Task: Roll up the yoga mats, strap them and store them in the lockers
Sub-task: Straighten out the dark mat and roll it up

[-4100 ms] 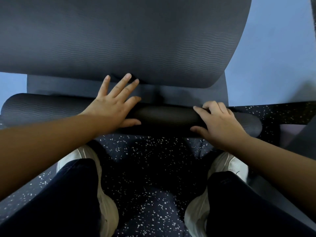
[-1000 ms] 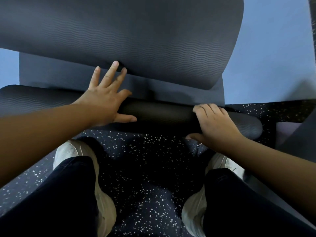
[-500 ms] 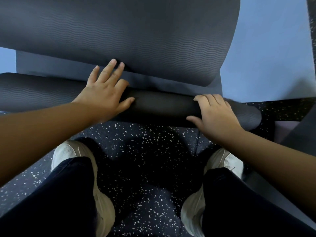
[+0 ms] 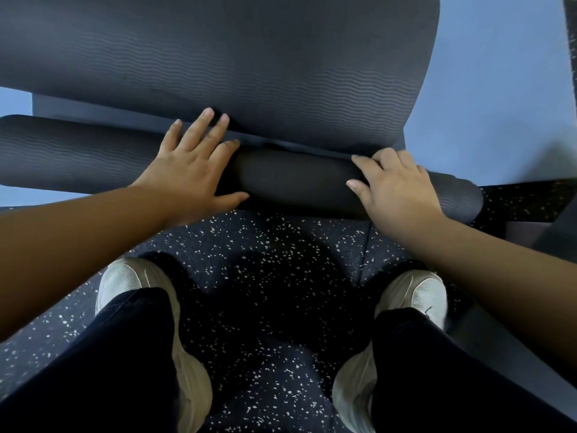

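A dark grey yoga mat (image 4: 218, 64) lies on the floor ahead of me, its near end wound into a thick roll (image 4: 293, 179) that runs from left to right. My left hand (image 4: 193, 164) presses flat on the roll, fingers straight and spread, tips reaching the flat part of the mat. My right hand (image 4: 396, 185) rests on the roll's right part with fingers curled over its top and the thumb on its near side. The far flat part of the mat curls up over the strip just beyond the roll.
Dark speckled rubber flooring (image 4: 274, 245) lies under my two white shoes (image 4: 125, 282) (image 4: 418, 295) and dark trouser legs. Light blue floor (image 4: 493, 98) spreads to the right of the mat and shows at the left. A dark object edge (image 4: 559, 226) sits at far right.
Both hands and the roll have moved away from me over the mat, and the strip of flat mat between roll and raised fold has become narrower.
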Demonstrator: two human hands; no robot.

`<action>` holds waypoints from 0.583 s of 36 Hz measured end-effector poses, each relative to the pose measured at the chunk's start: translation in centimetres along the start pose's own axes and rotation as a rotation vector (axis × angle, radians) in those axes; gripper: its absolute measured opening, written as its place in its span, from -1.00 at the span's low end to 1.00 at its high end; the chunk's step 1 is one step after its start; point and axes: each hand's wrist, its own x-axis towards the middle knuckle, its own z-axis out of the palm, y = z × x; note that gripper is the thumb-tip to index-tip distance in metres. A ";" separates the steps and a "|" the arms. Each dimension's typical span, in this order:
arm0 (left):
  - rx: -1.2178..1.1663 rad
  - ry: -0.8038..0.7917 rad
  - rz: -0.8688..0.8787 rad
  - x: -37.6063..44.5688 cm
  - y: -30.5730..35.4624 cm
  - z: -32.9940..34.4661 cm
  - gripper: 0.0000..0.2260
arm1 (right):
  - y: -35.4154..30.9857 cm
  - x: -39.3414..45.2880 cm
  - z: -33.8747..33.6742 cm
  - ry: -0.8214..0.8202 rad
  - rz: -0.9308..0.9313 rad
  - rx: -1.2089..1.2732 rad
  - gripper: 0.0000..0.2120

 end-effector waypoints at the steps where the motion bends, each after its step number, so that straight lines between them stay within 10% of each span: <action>1: 0.005 -0.020 -0.011 0.1 0.0 -0.2 -0.19 | -0.1 -0.1 -0.2 0.006 -0.006 0.015 -0.57; 6: 0.046 -0.112 -0.086 0.9 0.4 -1.5 -0.19 | -0.7 -1.2 0.2 0.004 -0.067 0.000 -0.47; 13: 0.056 -0.108 -0.084 1.5 0.5 -1.8 -0.27 | -0.4 -1.6 1.7 -0.109 -0.125 -0.191 0.17; 21: 0.113 -0.106 -0.064 1.5 0.8 -1.3 -0.04 | 0.3 0.8 1.1 -0.156 -0.094 -0.198 0.17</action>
